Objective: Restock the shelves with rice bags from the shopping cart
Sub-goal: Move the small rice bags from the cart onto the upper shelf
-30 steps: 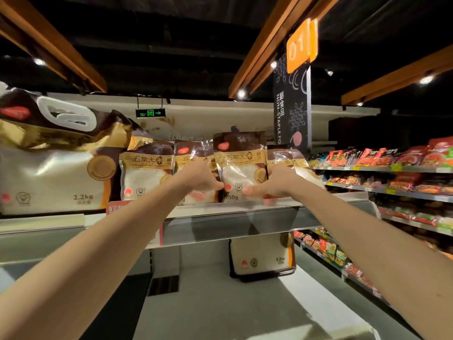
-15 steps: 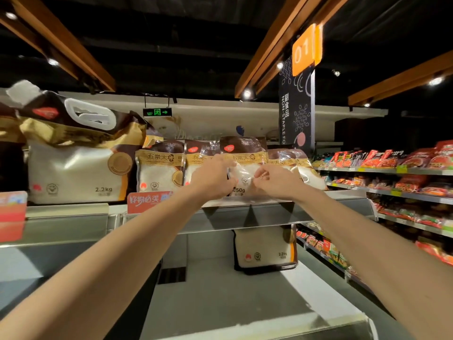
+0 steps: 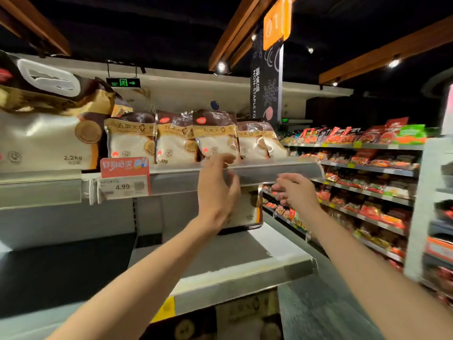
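- Four small rice bags (image 3: 215,136) stand upright in a row on the shelf (image 3: 274,169), at its right end.
- Left hand (image 3: 218,190): in front of the shelf's rail, fingers loose and spread, holding nothing; fingertips reach just under the third bag, contact unclear.
- Right hand (image 3: 295,190): just below the shelf's right end, fingers loosely curled, empty.
- A big bag (image 3: 46,138) marked 2.2kg sits at the shelf's left.
- A price tag (image 3: 123,179) reading 4.99 hangs on the shelf's rail.
- Another bag (image 3: 252,212) stands below the shelf, partly hidden behind the left hand.
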Tool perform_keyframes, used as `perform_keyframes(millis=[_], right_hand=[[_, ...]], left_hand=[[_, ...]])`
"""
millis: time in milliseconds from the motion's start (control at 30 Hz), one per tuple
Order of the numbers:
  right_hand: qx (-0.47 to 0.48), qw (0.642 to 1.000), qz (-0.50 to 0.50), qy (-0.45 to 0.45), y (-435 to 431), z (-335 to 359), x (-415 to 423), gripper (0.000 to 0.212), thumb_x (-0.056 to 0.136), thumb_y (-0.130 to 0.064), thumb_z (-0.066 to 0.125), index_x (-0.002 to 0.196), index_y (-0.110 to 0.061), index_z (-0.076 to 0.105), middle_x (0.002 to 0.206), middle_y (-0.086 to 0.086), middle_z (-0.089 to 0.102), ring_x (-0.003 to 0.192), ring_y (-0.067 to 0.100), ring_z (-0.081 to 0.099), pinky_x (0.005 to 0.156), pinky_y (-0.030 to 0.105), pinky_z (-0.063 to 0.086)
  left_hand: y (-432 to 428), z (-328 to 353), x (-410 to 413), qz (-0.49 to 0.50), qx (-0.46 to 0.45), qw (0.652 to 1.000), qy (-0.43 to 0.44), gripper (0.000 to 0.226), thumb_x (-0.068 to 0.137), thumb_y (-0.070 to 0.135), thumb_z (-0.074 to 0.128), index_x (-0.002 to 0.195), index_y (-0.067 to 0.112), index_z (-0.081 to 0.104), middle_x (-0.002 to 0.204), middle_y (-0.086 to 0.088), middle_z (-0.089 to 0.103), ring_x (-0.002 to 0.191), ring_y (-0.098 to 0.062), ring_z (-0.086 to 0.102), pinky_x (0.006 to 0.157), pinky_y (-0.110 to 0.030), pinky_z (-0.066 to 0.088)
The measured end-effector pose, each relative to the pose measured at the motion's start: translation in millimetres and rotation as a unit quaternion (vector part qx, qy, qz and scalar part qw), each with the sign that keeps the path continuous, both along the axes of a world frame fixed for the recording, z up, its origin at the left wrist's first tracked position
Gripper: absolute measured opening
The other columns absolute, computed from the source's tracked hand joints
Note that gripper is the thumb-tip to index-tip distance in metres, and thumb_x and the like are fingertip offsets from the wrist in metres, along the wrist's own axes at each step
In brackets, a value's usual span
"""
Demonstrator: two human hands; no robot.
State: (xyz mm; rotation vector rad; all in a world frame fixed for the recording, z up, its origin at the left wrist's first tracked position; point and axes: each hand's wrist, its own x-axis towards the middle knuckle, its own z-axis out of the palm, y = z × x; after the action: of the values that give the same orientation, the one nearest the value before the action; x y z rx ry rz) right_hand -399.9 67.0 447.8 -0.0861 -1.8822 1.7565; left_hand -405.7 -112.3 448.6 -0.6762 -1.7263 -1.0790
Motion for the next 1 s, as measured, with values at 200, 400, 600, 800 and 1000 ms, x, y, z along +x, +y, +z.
perform_keyframes(millis=[200, 400, 600, 800, 1000], right_hand=[[0.042, 0.993, 0.007, -0.114, 37.7, -114.7, 57.4, 0.015, 0.092, -0.011, 0.061, 0.106, -0.017, 0.062, 0.078, 0.006, 0.072, 0.051, 0.013, 0.057, 0.049, 0.023, 0.044], [0.021, 0.979, -0.028, -0.202, 70.6, -262.0, 149.6, 0.013, 0.095, -0.003, 0.056, 0.106, -0.011, 0.057, 0.074, 0.005, 0.066, 0.039, 0.004, 0.052, 0.04, 0.016, 0.039], [-0.015, 0.934, -0.141, -0.329, 87.4, -399.1, 283.0, 0.018, 0.091, 0.002, 0.061, 0.099, -0.015, 0.061, 0.074, 0.002, 0.066, 0.055, 0.011, 0.056, 0.049, 0.018, 0.042], [-0.098, 0.849, -0.28, -0.438, 72.4, -489.1, 415.1, 0.017, 0.088, -0.009, 0.067, 0.099, -0.021, 0.069, 0.078, 0.005, 0.067, 0.074, 0.022, 0.063, 0.076, 0.045, 0.053], [-0.094, 0.815, -0.346, -0.455, 20.4, -480.3, 480.8, 0.018, 0.085, -0.014, 0.074, 0.1, -0.017, 0.067, 0.091, 0.004, 0.07, 0.087, 0.019, 0.067, 0.08, 0.025, 0.052]], left_hand=[[51.0, -123.7, 15.8, -0.172, -0.069, 0.925, -0.333, 0.01, 0.091, 0.014, 0.061, 0.096, 0.022, 0.062, 0.089, 0.004, 0.067, 0.081, -0.013, 0.063, 0.076, -0.029, 0.052], [97.9, -257.6, 74.2, -0.271, -0.12, 0.8, -0.521, 0.009, 0.096, 0.005, 0.058, 0.105, 0.007, 0.059, 0.083, -0.003, 0.065, 0.067, -0.012, 0.06, 0.056, -0.016, 0.049], [128.4, -386.5, 154.2, -0.301, -0.218, 0.739, -0.562, 0.008, 0.094, 0.01, 0.062, 0.102, 0.012, 0.063, 0.088, -0.005, 0.067, 0.076, -0.016, 0.06, 0.07, -0.026, 0.047], [138.2, -483.0, 238.8, -0.376, -0.373, 0.612, -0.588, 0.019, 0.091, 0.007, 0.065, 0.109, 0.007, 0.068, 0.099, -0.008, 0.069, 0.087, -0.012, 0.059, 0.081, -0.02, 0.045], [123.9, -517.5, 267.2, -0.437, -0.484, 0.452, -0.609, 0.017, 0.088, 0.023, 0.074, 0.101, 0.018, 0.064, 0.088, 0.003, 0.066, 0.089, -0.014, 0.061, 0.073, -0.016, 0.046]])
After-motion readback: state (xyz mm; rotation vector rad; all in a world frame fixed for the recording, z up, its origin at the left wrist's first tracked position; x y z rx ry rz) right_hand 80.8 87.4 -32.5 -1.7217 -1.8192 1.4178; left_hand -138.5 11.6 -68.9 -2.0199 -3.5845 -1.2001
